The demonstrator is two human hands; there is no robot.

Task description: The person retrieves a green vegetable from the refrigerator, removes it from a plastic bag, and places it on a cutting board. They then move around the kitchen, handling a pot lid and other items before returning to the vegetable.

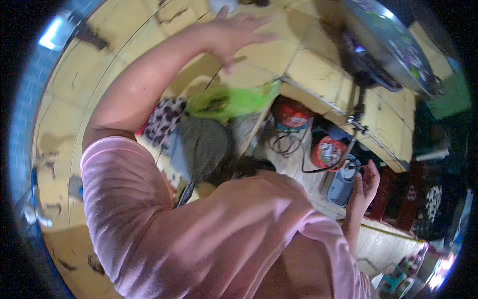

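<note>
Over the yellow tiled counter [271,57], L hand [236,37] is reaching out, slightly blurred, w/ fingers spread wide; one digit is pointing at a white rounded item [221,5] by the upper edge, but can't tell if they're touching. Closer to the body, a green plastic bag [244,102] is lying near the cntr edge, beside a spotted cloth [164,122] & a dark grey bundle [206,144]. Lower on the R side, R hand [366,184] is hanging w/ fingers loosely bent & partly apart; can't tell if it's touching the black hose [318,171] nearby. Under the cntr, a red container [328,152] is sitting btwn another red one & a grey device [339,188]. Upper R, a large metal pan [381,37] is resting above a dark stove [366,62].
</note>
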